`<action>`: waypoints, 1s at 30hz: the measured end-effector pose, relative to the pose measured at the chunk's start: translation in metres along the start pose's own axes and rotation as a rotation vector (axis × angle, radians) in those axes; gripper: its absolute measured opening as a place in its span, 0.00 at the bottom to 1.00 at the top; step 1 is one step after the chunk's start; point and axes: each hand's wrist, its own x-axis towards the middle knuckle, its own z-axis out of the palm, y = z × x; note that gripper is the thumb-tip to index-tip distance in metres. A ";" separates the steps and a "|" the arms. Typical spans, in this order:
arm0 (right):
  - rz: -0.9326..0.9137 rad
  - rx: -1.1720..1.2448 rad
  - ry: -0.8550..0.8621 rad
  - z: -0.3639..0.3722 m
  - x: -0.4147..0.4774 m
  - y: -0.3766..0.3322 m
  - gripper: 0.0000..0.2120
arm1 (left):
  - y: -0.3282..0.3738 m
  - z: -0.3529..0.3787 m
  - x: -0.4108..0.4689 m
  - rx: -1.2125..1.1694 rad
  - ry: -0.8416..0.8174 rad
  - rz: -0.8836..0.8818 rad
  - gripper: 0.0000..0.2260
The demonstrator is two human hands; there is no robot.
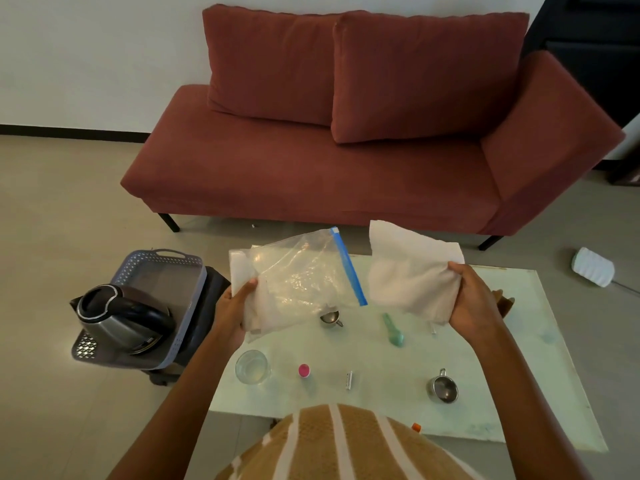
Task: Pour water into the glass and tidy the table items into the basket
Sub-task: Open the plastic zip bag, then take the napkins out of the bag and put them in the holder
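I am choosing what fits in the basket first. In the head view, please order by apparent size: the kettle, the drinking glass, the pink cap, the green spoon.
1. Kettle, clearly largest.
2. Drinking glass.
3. Green spoon: longer than the glass is wide but much thinner, so this ranking is unsure.
4. Pink cap, smallest.

Above the table: our left hand (239,306) held a clear bag (301,275) and our right hand (474,299) a paper towel (408,271), both blocking the air over the far half.
Table middle: a small metal cup (330,318) and a green spoon (393,329) lay under the bag and towel, near each other.
Near edge: we saw a glass (252,367), a pink cap (304,370), a small tube (349,380) and a metal cup (442,389), apart, with bare gaps between.
Right end of the table (536,341): bare.
Basket (162,271): the kettle (121,317) filled its near half; the far half was free.
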 end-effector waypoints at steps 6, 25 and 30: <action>0.075 0.047 -0.046 -0.005 0.008 0.006 0.16 | -0.005 -0.009 0.022 -0.117 0.208 -0.005 0.18; 0.334 -0.081 0.049 0.018 0.089 0.147 0.18 | -0.088 0.002 0.148 -0.349 0.184 -0.403 0.10; 0.359 -0.100 0.056 0.026 0.082 0.157 0.17 | -0.114 -0.013 0.142 0.117 0.169 -0.571 0.20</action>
